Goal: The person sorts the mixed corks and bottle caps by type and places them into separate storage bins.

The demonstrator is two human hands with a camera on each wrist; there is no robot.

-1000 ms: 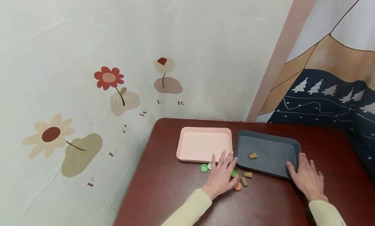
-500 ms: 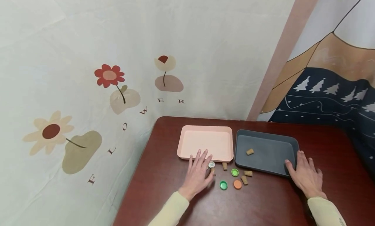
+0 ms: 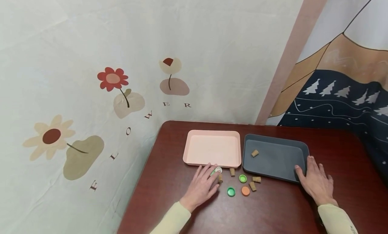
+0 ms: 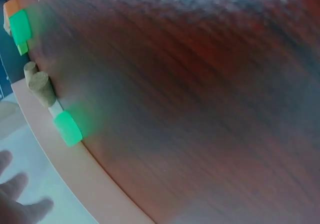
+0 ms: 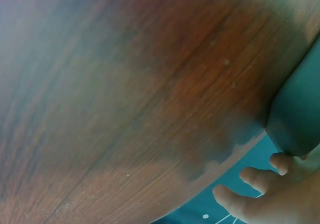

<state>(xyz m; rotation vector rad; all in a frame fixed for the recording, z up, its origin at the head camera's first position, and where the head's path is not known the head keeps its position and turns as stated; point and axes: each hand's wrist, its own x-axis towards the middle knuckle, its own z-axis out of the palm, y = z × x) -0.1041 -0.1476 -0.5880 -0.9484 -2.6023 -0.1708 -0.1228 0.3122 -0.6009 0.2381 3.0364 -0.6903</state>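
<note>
My left hand (image 3: 200, 187) hovers palm down with fingers extended at the near edge of the pink tray (image 3: 187, 160), holding nothing. Its fingertips overlap a green bottle cap (image 4: 68, 129), a white cap (image 3: 218, 169) and a cork (image 3: 220, 178). My right hand (image 3: 318, 181) rests at the near right corner of the dark grey tray (image 3: 282, 175), thumb over the rim and fingers loosely along the outer side. One cork (image 3: 255, 153) lies inside that tray. The right wrist view shows three fingers beside the tray wall (image 5: 295, 114); the thumb is hidden there.
Between the hands lie a light green cap (image 3: 243, 178), a darker green cap (image 3: 231, 192), an orange cap (image 3: 245, 191) and several corks, including one (image 3: 232, 172) by the pink tray. Behind the red-brown table (image 3: 169, 200) hangs a printed cloth (image 3: 218, 59).
My left hand has moved left and back toward me, uncovering caps and corks. The cork in the dark tray has shifted away and to the left. The right hand stays at the tray corner.
</note>
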